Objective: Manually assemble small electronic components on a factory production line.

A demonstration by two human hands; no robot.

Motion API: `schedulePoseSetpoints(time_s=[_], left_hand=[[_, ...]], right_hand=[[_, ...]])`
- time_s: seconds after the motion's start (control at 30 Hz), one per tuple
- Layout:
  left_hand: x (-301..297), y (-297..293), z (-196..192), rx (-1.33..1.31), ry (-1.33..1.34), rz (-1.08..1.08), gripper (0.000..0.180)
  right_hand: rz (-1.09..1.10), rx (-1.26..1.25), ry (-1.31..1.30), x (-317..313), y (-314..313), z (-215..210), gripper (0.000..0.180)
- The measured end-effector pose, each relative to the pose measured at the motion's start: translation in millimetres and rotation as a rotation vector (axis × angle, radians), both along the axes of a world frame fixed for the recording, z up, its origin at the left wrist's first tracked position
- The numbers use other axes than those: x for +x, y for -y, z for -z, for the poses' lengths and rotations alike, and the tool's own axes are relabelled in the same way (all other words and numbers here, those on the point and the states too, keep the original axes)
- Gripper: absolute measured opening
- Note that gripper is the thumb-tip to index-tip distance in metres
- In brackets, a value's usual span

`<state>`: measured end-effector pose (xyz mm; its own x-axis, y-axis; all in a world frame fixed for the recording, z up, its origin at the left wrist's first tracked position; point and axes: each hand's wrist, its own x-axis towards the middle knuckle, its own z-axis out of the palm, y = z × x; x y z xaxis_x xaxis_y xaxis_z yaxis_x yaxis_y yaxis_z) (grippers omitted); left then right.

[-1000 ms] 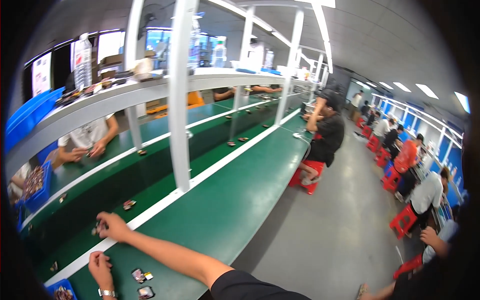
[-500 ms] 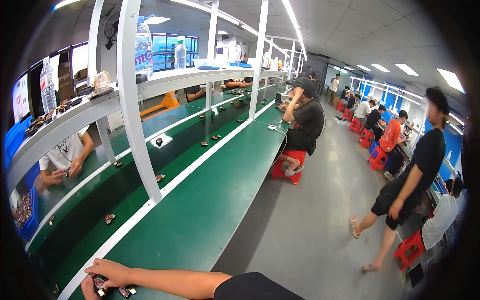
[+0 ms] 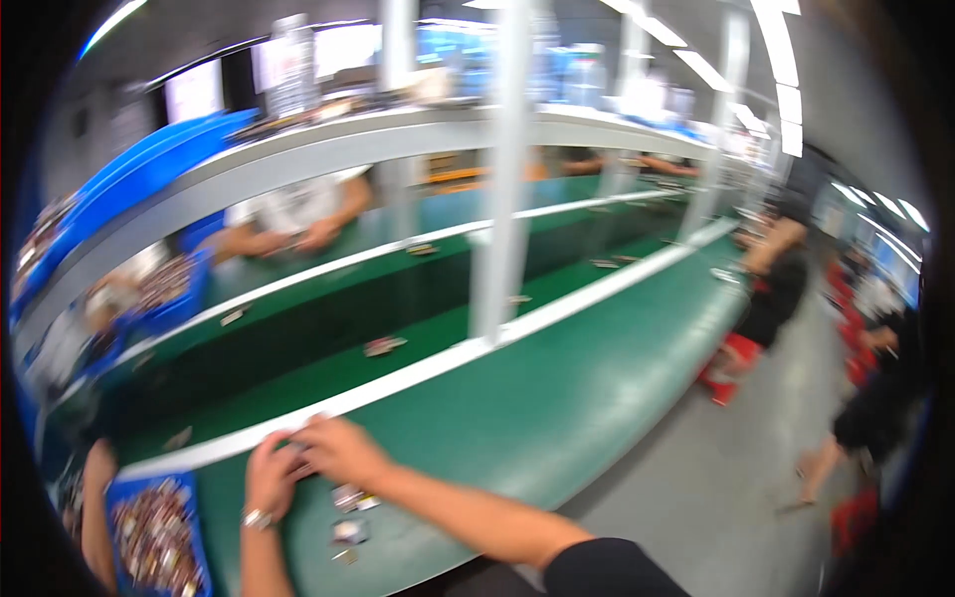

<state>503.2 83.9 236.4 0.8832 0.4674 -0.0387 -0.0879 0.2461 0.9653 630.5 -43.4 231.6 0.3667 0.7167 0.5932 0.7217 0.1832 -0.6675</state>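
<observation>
At the green bench's (image 3: 557, 398) near edge by its white strip, the left hand (image 3: 271, 476) and right hand (image 3: 338, 450) meet over something small, blurred; grip unclear. Small flat parts (image 3: 350, 497) just beside look light, rigid, best pinched by their edges.

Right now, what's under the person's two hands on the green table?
The left hand and right hand press together at the green table's white edge strip. Whatever lies beneath them is covered. Small flat parts lie just beside them.

long green workbench (image 3: 557, 398), a few small, perhaps electronic, parts (image 3: 350, 499) on it
</observation>
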Motion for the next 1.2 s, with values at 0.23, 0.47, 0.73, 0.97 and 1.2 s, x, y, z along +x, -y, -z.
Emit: schedulePoseSetpoints(time_s=[0.23, 0.47, 0.73, 0.97, 1.2], left_hand=[[-15.6, -3.1, -2.9, -0.048, -0.017, 0.039, 0.025], [-11.9, -5.8, -1.2, 0.021, -0.034, 0.041, 0.027], [-10.8, -9.0, 3.9, 0.015, -0.022, 0.094, 0.028], [-13.2, -9.9, 0.6, -0.053, 0.076, 0.23, 0.034], [-14.1, -13.0, 4.8, -0.012, 0.007, 0.182, 0.03]], right_hand=[[0.014, -0.007, 0.117, -10.1, 6.0, -8.1, 0.02], [-0.008, -0.11, 0.24, -5.0, 1.0, -11.7, 0.016], [-0.057, -0.11, 0.176, -1.8, 4.4, -10.9, 0.01], [-0.059, -0.122, 0.048, -1.2, 5.9, -9.1, 0.006], [-0.18, -0.085, -0.011, -0.9, 6.3, -10.7, 0.007]])
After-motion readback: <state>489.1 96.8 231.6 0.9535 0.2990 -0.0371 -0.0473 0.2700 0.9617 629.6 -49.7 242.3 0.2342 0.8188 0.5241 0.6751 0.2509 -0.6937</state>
